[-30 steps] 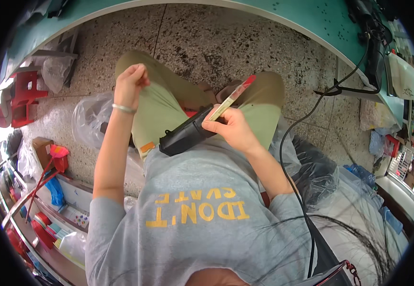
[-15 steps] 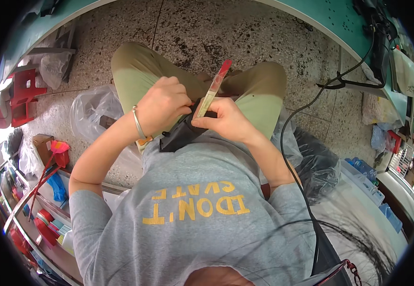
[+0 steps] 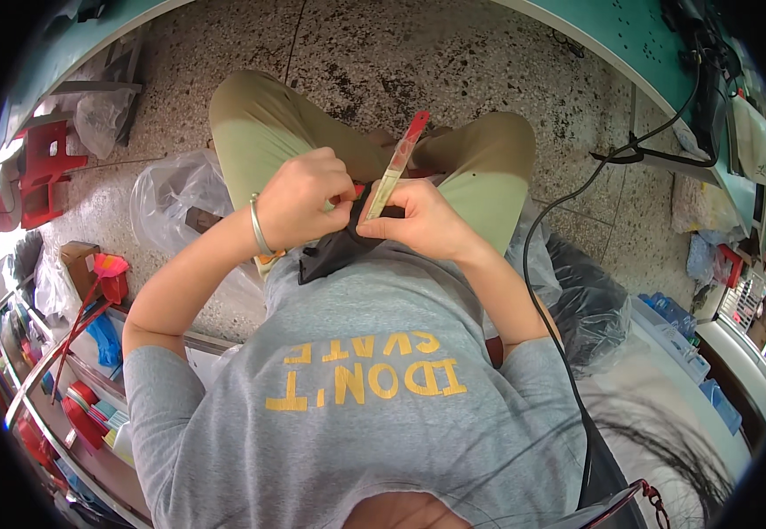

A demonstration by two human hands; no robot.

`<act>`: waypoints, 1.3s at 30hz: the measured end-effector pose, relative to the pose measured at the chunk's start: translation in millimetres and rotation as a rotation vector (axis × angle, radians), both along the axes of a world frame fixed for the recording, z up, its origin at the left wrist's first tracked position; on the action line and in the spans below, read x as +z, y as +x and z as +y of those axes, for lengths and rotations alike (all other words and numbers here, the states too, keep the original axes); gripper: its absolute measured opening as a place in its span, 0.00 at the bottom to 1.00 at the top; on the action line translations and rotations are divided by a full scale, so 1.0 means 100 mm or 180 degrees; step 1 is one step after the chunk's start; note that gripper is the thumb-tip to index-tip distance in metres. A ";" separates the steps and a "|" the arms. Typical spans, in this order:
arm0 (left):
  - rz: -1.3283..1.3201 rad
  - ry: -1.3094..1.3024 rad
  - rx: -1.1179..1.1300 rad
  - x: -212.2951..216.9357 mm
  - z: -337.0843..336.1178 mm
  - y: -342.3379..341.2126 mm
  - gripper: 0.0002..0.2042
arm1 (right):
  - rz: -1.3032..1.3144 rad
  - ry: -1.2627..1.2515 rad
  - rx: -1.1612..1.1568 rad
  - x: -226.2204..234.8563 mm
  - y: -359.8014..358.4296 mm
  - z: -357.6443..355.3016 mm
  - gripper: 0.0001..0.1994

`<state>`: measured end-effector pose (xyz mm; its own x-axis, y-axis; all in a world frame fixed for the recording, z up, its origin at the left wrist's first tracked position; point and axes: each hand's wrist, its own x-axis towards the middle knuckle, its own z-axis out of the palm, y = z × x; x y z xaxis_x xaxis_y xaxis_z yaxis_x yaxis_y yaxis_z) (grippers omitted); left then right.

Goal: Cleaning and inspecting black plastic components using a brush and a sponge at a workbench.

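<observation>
A dark, soft-looking black piece lies across my lap, its folded form partly hidden by my hands. My right hand is closed with thumb and fingers around a slim flat stick-like tool, which has a red end and a pale yellowish shaft. The tool slants up and away, and its lower end meets the black piece, which the same hand also touches. On the left, my left hand is curled in a pinch at the black piece's far edge. What its fingertips hold is hidden. A small red bit shows near them.
Clear plastic bags lie on the speckled floor to my left, near a red stool. Rack shelves stand close on the left. A black cable hangs past my right arm. Green tabletops edge the far side.
My left hand has shifted slightly, its fingertips still by the black piece. The black piece has tilted a little. My right hand keeps its hold on the stick-like tool.
</observation>
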<state>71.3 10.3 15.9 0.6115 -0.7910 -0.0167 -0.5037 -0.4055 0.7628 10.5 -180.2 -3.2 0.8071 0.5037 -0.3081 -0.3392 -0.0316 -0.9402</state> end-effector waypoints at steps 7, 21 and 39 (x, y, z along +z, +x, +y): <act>0.0207 0.0109 0.2122 -0.60 0.28 0.38 0.06 | 0.0486 0.0590 -0.0422 -0.03 -0.05 -0.06 0.04; 0.2454 -0.0174 0.1064 -0.28 0.06 -0.30 0.18 | 0.0668 0.0557 -0.0548 -0.08 0.02 -0.04 0.04; -0.1941 0.0196 0.0182 -0.06 -0.11 -0.38 0.10 | -0.2043 -0.1095 -0.0603 0.06 0.02 -0.24 0.05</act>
